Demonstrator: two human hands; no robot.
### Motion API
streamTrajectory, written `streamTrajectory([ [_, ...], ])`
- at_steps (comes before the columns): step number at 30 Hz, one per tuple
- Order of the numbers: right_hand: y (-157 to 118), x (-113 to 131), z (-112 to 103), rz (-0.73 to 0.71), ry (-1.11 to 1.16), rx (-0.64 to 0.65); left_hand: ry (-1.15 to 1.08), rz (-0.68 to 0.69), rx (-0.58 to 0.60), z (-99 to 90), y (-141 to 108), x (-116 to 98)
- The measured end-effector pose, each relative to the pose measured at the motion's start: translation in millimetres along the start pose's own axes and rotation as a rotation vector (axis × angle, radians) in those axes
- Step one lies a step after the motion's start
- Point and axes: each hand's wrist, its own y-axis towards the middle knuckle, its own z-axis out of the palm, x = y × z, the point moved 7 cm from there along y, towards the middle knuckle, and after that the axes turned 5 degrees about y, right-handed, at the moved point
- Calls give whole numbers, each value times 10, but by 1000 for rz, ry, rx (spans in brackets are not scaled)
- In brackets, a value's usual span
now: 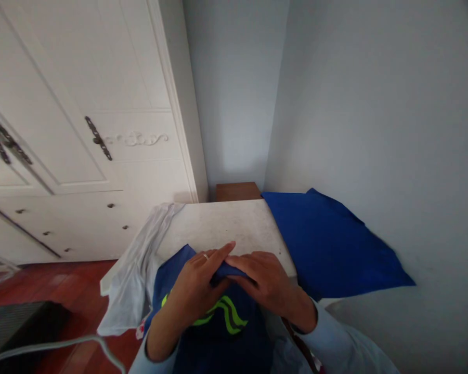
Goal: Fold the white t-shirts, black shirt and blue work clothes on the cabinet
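Note:
Both hands meet over a navy blue cloth [234,348] with wavy yellow-green stripes, near the front of a white table [226,221]. My left hand [197,283] wears a ring and pinches the bunched upper edge of the cloth between thumb and fingers. Close beside it, my right hand [263,275] grips the same edge from the right, its fingertips almost touching the left ones. The cloth hangs down toward my body, and its lower part runs out of view.
White fabric [134,275] drapes over the table's left side. A bright blue cloth [327,249] covers its right side, by the grey wall. A white wardrobe [140,171] stands at the left, a brown box [237,191] behind the table. A pale cable [62,343] crosses the lower left.

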Motion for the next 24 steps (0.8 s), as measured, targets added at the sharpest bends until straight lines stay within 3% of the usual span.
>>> streamTrajectory([
  [4,-118,33,-150,59,219,15,76,-43,-293,-121,-246,16],
  [8,-372,-149,-204,205,447,89,95,-121,-535,-240,-557,-47],
  [13,-800,-392,16,421,602,196,39,-218,-493,-84,-726,-58],
  [16,-1010,-398,171,392,490,202,-45,-269,-572,23,-847,-65],
  [18,-1106,-410,189,357,413,103,-167,-355,-588,93,-945,-41],
  [20,-1159,-438,101,333,382,-71,-298,-413,-440,182,-998,-61],
  [24,-1092,-488,-205,346,327,-337,-428,-336,107,304,-1061,-318],
])
